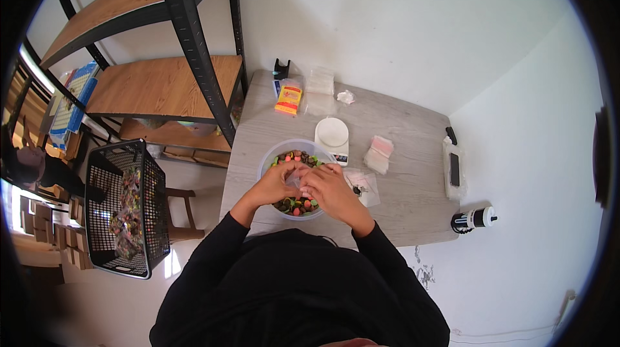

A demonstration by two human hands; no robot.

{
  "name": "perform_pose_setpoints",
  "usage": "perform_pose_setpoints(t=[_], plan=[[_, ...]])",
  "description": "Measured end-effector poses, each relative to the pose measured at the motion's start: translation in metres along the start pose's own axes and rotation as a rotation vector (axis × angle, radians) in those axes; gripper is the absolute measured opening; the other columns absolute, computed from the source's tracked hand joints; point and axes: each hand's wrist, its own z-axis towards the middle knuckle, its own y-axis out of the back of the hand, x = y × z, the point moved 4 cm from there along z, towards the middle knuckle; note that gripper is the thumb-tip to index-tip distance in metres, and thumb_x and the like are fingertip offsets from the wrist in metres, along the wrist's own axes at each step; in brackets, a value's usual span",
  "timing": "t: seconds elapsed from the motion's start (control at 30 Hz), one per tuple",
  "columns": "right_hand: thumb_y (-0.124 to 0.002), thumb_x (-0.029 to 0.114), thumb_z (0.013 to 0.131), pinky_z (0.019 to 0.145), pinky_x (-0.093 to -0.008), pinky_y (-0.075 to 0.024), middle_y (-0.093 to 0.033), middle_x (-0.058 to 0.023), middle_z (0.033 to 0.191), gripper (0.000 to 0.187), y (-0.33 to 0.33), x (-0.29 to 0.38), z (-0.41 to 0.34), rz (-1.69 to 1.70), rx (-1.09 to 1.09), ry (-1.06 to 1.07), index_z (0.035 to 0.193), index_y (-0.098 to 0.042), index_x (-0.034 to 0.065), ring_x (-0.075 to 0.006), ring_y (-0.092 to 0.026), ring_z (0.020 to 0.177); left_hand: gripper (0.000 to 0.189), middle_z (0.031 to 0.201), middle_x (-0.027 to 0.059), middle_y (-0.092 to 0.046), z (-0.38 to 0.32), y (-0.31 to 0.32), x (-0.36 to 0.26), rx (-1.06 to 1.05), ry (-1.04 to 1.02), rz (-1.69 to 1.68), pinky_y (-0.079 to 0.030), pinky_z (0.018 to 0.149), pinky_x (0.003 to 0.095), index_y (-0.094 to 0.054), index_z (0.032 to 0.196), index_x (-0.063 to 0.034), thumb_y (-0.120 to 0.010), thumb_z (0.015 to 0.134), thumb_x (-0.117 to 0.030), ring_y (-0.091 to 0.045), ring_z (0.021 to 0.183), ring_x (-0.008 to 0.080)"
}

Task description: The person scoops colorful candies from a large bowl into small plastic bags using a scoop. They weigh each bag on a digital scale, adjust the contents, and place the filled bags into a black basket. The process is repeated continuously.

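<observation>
Both hands meet over a round translucent plastic tub (264, 158) filled with brown, red, green and yellow pieces (296, 206). Between them is a small clear plastic bag (293, 180). My left hand (277, 184) holds one side of it, and the fingers of my right hand (329, 189) pinch the other side. Just behind the tub stands a white kitchen scale (332, 135). A clear plastic sheet or bag (370, 192) with small scraps lies right of my right hand. Farther right is a stack of small clear bags (379, 154).
A black plastic basket (156, 201) with filled bags (128, 223) stands left of the table (411, 221), near a shelf rack (164, 88). At the table's back are a yellow packet (289, 100), plastic bags (319, 90) and a crumpled white piece (346, 97). Another person (36, 165) is far left.
</observation>
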Motion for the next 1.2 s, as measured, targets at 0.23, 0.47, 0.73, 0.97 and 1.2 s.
perform_pose_setpoints(t=[0.23,0.47,0.73,0.97,1.2], plan=[[-0.066,0.018,0.09,0.098,-0.0418,-0.0331,-0.064,-0.0018,0.112,0.009,0.002,-0.003,-0.003,0.255,0.023,-0.017,0.097,-0.066,0.012,-0.0225,-0.058,0.107,0.068,0.115,0.0023,-0.061,-0.009,-0.004,-0.006,0.183,0.15,-0.192,-0.045,0.098,0.0309,-0.055,0.129,-0.0034,-0.087,0.07,-0.004,-0.056,0.111,0.0139],[-0.075,0.013,0.078,0.088,-0.0419,-0.0371,-0.058,-0.0041,0.105,0.023,-0.016,-0.067,-0.027,-0.428,-0.104,-0.325,0.101,-0.071,0.0101,-0.0268,-0.05,0.106,0.062,0.097,-0.0007,-0.056,0.001,0.029,0.007,-0.197,0.015,-0.173,-0.046,0.092,0.0287,-0.056,0.124,-0.0047,-0.086,0.07,-0.003,-0.056,0.093,0.0092],[-0.07,0.012,0.08,0.082,-0.0406,-0.0448,-0.062,-0.0072,0.094,0.013,-0.023,-0.075,-0.03,-0.254,-0.085,-0.266,0.092,-0.071,0.0063,-0.0283,-0.054,0.094,0.063,0.09,-0.0004,-0.057,0.01,0.034,0.032,-0.488,-0.208,-0.069,-0.046,0.084,0.0264,-0.057,0.121,-0.0041,-0.091,0.069,-0.01,-0.055,0.087,0.0102],[-0.067,0.008,0.082,0.081,-0.0422,-0.0466,-0.064,-0.0094,0.09,0.014,-0.034,-0.051,-0.021,-0.13,-0.097,-0.155,0.095,-0.069,0.0044,-0.0312,-0.055,0.09,0.068,0.09,0.0011,-0.057,0.007,0.033,0.031,-0.551,-0.24,0.109,-0.047,0.085,0.0278,-0.055,0.123,-0.0029,-0.093,0.067,-0.015,-0.056,0.088,0.012],[-0.065,0.009,0.083,0.084,-0.0411,-0.047,-0.065,-0.0108,0.091,0.013,-0.053,-0.044,-0.029,-0.052,-0.085,-0.137,0.094,-0.069,0.0035,-0.032,-0.057,0.093,0.083,0.099,0.0025,-0.055,0.004,0.03,0.023,-0.511,-0.181,0.131,-0.042,0.093,0.0314,-0.05,0.131,-0.0048,-0.095,0.063,-0.021,-0.053,0.097,0.015]])
